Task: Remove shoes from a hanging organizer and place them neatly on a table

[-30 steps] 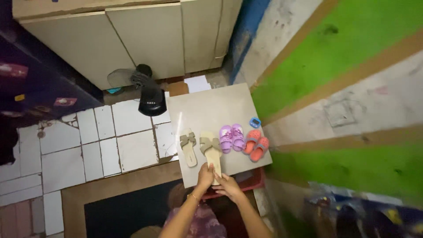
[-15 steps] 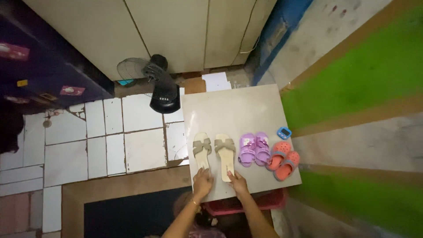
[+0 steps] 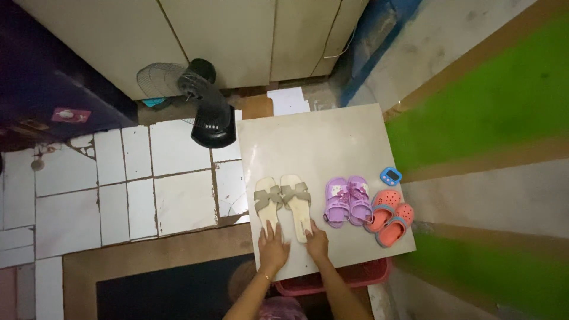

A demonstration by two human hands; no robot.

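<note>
Two bare hands rest at the near edge of a square beige board [image 3: 320, 142] that lies over the floor. In the head view, the left hand [image 3: 272, 248] lies palm down with its fingers spread, the fingertips touching the heel end of the left beige sandal [image 3: 268, 201]. The right hand [image 3: 317, 243] is also flat and open, its fingers lying loosely together against the heel end of the right beige sandal [image 3: 297, 204]. Neither hand pinches or grips anything.

The two sandals lie side by side near the board's near-left part, toes pointing away from the person, their crossed taupe straps almost touching. Just to their right sits a pair of small purple clogs [image 3: 348, 200], and right of those a pair of small orange clogs [image 3: 391, 216] near the board's right edge. A small blue timer-like gadget [image 3: 390, 175] lies just beyond the orange pair.

A red plastic basket [image 3: 349, 277] shows beneath the board's near edge. To the left, cracked white floor tiles [image 3: 136, 184] cover the floor, and a black floor fan [image 3: 201, 109] stands at the board's far-left corner, in front of cream cabinet doors [image 3: 225, 35]. A green-striped wall [image 3: 492, 106] runs along the right.
</note>
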